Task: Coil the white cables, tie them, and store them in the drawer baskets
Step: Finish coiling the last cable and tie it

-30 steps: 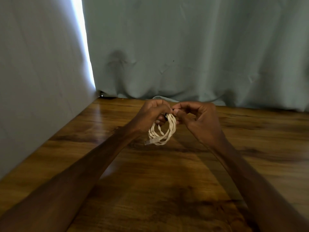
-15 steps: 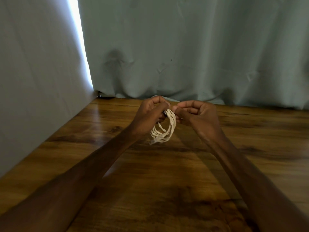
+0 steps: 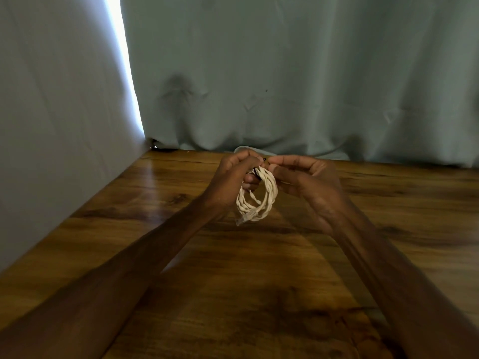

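Note:
A white cable point(image 3: 261, 200), wound into a small coil, hangs between my two hands above the wooden table point(image 3: 259, 281). Its clear plug sticks out at the coil's lower left. My left hand point(image 3: 234, 181) grips the top of the coil, fingers curled through the loop. My right hand point(image 3: 308, 182) pinches a thin black tie point(image 3: 260, 168) at the coil's top with thumb and fingertips. No drawer or basket is in view.
Pale green curtains point(image 3: 285, 86) hang behind the table and along its left side, with a bright gap of light at the far left corner. A fold of light cloth lies at the table's far edge just behind my hands.
Both hands have stayed together on the coil's top, lifting slightly. The coil has turned a little and the fingers have shifted around the black tie.

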Demonstrator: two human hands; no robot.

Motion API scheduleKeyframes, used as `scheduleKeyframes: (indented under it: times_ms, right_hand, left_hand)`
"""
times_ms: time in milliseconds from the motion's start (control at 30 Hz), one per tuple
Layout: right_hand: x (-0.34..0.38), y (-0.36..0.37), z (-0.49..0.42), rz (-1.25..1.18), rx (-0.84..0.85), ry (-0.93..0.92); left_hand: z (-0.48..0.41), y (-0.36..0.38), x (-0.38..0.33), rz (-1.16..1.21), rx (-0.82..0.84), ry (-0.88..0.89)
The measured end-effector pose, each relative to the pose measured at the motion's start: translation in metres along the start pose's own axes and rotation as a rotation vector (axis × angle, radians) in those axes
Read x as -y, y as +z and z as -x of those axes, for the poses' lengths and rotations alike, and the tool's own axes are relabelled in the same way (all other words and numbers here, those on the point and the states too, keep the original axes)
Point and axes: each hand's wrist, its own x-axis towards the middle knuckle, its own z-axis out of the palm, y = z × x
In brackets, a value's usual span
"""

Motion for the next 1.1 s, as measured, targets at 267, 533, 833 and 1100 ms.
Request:
scheduleKeyframes:
  times_ms: [267, 533, 833, 1100]
  right_hand:
    - [0.004, -0.005, -0.002, 0.005, 0.032, 0.077]
    - [0.011, -0.007, -0.001, 0.088, 0.024, 0.031]
    - [0.01, -0.008, -0.002, 0.132, 0.031, 0.002]
    - [0.008, -0.008, -0.002, 0.139, 0.038, -0.037]
  left_hand:
    - [0.001, -0.002, -0.003, -0.117, 0.04, 0.037]
    - [0.002, -0.004, -0.006, -0.267, 0.044, 0.128]
    - [0.001, -0.006, -0.003, -0.362, 0.065, 0.196]
    - [0.0, -0.007, -0.002, -0.41, 0.064, 0.245]
